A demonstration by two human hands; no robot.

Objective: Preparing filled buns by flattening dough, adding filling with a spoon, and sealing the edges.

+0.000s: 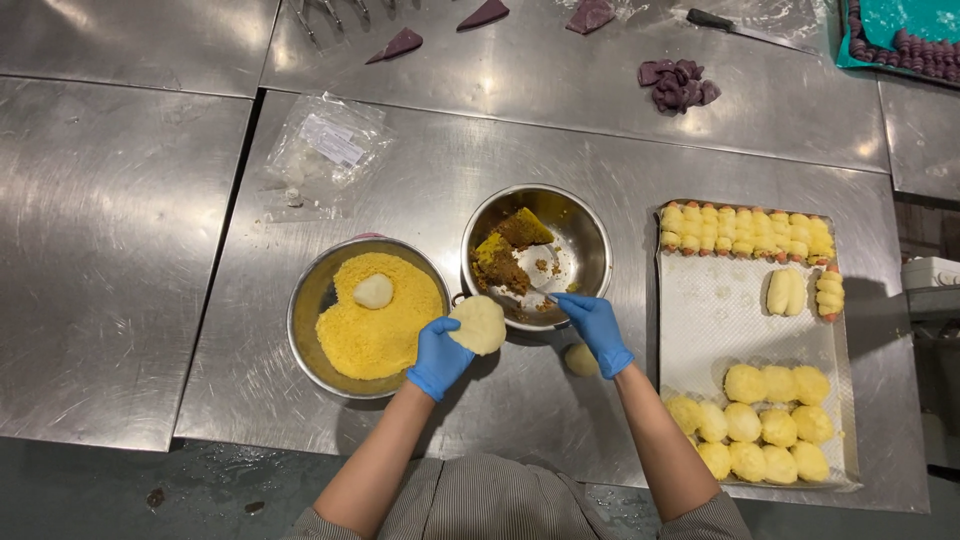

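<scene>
From the head view I see my left hand (438,356), in a blue glove, with its fingers cupped under a flat round disc of pale dough (479,324), held just above the bench (150,250) between the two bowls. My right hand (598,330) pinches a small utensil, fingers narrow, its tip in the round steel bowl of brown-yellow filling (535,255). Left sits a steel bowl of yellow crumbs (368,315); right, a tray of shaped dough pieces (752,345).
</scene>
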